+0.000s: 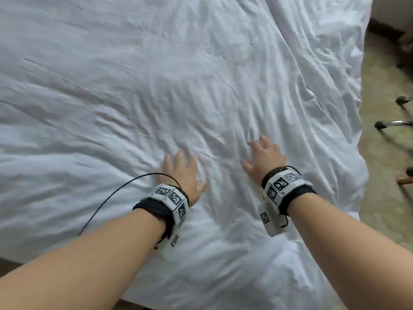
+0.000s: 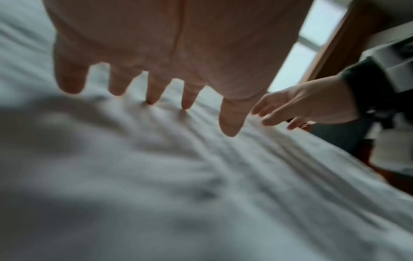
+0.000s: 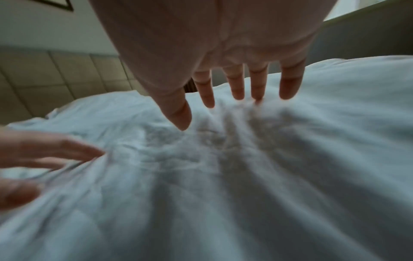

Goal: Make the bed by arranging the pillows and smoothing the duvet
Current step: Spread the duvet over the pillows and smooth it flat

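The white, creased cotton duvet (image 1: 178, 86) fills most of the head view, spread over the bed and falling off at the right of the frame. The left hand (image 1: 182, 173) and right hand (image 1: 264, 156) lie flat on it at lower centre, near each other, fingers spread, gripping nothing. It looks soft, light and limp, so it should slide and bunch under the palms; flat strokes toward the edges suit it, or a hold on the hem. Patterned beige carpet (image 1: 384, 153) and metal chair legs (image 1: 395, 124) show at right. No pillows are in view.
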